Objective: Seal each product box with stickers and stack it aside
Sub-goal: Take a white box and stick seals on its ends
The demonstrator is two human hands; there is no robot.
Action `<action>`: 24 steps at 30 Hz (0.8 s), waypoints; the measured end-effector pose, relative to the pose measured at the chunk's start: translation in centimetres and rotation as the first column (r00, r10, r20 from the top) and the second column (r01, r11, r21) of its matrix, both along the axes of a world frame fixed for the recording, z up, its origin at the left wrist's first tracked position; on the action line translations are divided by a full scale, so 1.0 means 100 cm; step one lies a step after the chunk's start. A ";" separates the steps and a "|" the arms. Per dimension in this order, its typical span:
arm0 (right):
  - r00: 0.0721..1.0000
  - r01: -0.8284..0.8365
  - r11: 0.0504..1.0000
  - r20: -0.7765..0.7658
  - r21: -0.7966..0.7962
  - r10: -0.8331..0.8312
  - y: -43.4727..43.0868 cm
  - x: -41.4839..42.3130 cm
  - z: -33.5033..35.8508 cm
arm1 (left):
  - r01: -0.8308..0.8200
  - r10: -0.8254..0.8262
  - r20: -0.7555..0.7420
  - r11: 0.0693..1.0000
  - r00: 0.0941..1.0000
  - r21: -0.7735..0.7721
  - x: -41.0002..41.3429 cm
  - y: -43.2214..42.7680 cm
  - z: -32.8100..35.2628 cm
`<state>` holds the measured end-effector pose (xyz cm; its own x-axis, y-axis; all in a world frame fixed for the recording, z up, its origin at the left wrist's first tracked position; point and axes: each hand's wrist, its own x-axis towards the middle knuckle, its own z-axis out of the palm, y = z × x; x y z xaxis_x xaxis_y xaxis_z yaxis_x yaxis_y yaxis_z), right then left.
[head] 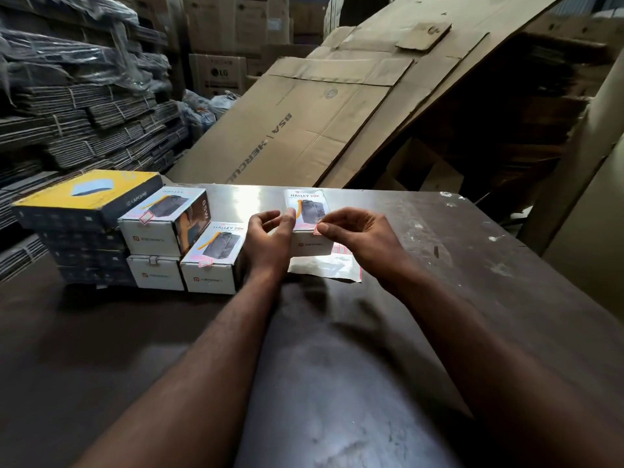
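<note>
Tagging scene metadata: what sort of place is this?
Likely a warehouse or packing storeroom: tied bundles of flattened cartons stacked at left, LG-marked cartons behind, and Halley 20K product boxes piled on a worn table.

We see a white cardboard product box printed HALLEY 20K (309, 224) on the dark worn table (472, 265), partly over a glossy sticker sheet (324, 270). The right hand (358, 234) pinches a small red-edged sticker (317, 230) at the box's near top edge. The left hand (266, 238) rests its thumb against the box's left side (fingers loosely curled). At the left, three similar white boxes (212, 261) are stacked beside a yellow-topped dark carton (87, 197).
</note>
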<state>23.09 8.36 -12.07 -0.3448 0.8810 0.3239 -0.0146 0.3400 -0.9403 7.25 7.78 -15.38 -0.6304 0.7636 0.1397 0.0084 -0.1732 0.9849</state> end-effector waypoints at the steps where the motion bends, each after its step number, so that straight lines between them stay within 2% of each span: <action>1: 0.999 0.011 1.000 0.045 0.027 -0.012 0.001 0.001 0.003 | -0.002 0.002 0.015 1.000 1.000 0.001 -0.001 0.002 -0.001; 5: 0.917 0.008 0.968 0.383 0.251 -0.107 0.018 0.001 0.013 | 0.018 -0.018 0.034 1.000 0.999 0.000 -0.002 0.002 -0.001; 7: 0.891 -0.039 0.962 0.444 0.269 -0.088 0.028 0.000 0.019 | 0.018 -0.017 0.032 1.000 0.999 -0.002 -0.002 0.004 0.000; 13: 0.918 -0.061 0.981 0.397 0.183 -0.017 0.040 0.000 0.021 | 0.009 -0.009 0.004 1.000 1.000 0.003 -0.002 0.008 -0.002; 24: 0.922 -0.063 0.969 0.385 0.238 -0.034 0.040 0.002 0.012 | -0.007 0.007 -0.002 1.000 1.000 0.002 -0.001 0.007 -0.001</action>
